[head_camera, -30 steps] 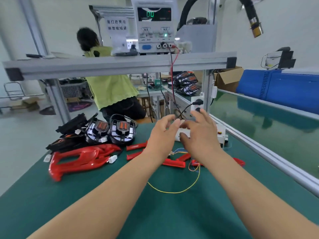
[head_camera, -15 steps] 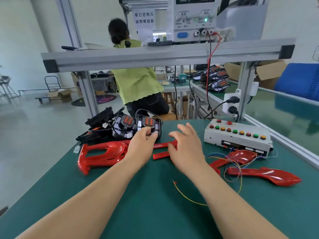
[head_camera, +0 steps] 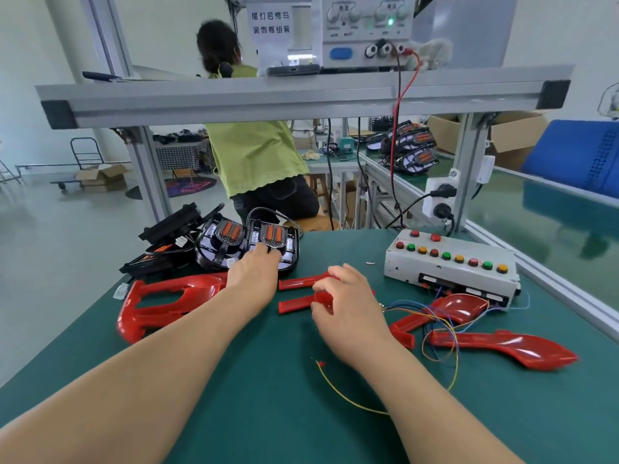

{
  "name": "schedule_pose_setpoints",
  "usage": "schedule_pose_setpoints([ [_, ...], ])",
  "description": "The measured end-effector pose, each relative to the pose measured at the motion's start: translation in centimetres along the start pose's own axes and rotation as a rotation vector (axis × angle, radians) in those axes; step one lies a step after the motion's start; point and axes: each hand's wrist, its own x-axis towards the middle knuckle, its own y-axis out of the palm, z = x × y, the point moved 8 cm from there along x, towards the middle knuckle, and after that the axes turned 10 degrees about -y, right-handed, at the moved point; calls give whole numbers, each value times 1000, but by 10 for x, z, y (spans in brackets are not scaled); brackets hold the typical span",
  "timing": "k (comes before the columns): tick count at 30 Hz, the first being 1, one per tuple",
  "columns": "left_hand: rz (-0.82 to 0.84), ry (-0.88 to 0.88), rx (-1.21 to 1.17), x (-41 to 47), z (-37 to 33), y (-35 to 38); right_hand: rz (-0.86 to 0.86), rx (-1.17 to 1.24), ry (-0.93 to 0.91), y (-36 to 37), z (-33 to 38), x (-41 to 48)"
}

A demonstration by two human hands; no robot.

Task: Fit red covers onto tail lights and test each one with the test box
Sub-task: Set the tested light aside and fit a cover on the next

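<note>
Tail light [head_camera: 272, 238]: far side of green surface [head_camera: 268, 413], left hand [head_camera: 254, 279] fingertips on it, grasp not discernible. Red cover [head_camera: 296, 303]: pinched in right hand [head_camera: 348, 306], beside it. Test box [head_camera: 449, 266]: well right, untouched. Advice: draw light close, align cover ends, then press evenly.

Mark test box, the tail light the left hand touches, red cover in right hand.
test box [head_camera: 469, 277]: head view, front face below buttons.
tail light [head_camera: 273, 233]: head view, orange lens.
red cover [head_camera: 294, 303]: head view, free end of strip.
</note>
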Motion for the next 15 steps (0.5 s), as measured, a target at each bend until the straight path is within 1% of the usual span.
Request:
schedule_pose_setpoints([
  [6,-49,34,77,4,-2,1,19,50,21,2,2,-2],
  [10,-58,87,140,4,-5,-2,11,77,26,-2,4,-2],
  [12,-70,92,123,1,-8,-9,6,92,23,-3,5,-2],
  [15,-82,58,20,-13,-15,-30,-11,105,13,-3,7,-1],
])
